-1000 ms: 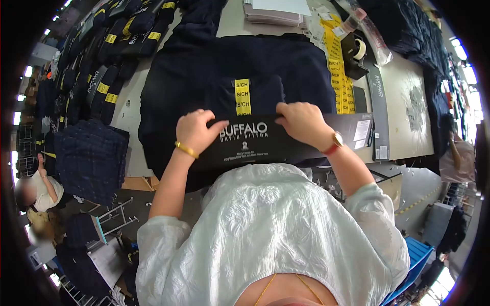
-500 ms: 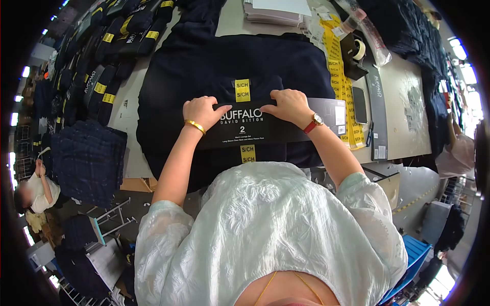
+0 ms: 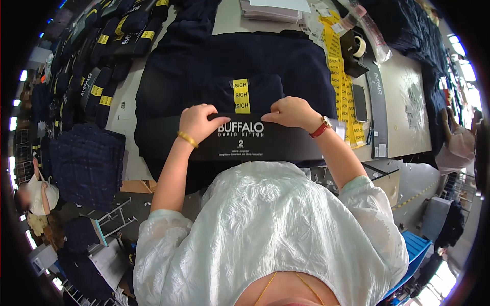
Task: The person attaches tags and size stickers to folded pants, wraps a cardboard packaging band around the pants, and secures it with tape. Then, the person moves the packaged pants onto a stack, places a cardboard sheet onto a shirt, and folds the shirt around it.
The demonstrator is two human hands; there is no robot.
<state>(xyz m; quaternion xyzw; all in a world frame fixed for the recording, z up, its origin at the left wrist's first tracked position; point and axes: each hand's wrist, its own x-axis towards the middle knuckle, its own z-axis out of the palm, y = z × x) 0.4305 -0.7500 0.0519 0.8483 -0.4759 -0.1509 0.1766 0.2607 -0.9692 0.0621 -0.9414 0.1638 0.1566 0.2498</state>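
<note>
A black printed cardboard band [image 3: 240, 144] lies across a folded dark navy garment [image 3: 265, 56] on the table in front of me. My left hand [image 3: 200, 122] pinches the band's upper edge left of the lettering, its thumb on the printed face. On the other side of the lettering, my right hand [image 3: 293, 112] holds the same edge, thumb also in front. The fingertips behind the band are hidden. A yellow size sticker strip [image 3: 241, 96] runs down the garment's middle and ends at the band's upper edge.
Banded dark garments [image 3: 102, 86] crowd the left side, above a plaid stack [image 3: 88, 166]. To the right are yellow sticker strips [image 3: 337, 76], a tape dispenser [image 3: 356, 53], a phone [image 3: 360, 102] and another band [image 3: 378, 117]. Papers [image 3: 273, 11] sit at the back. Co-workers are at both sides.
Both hands have drawn the band toward my body. More of the upper sticker strip shows, and the lower sticker is now out of sight.
</note>
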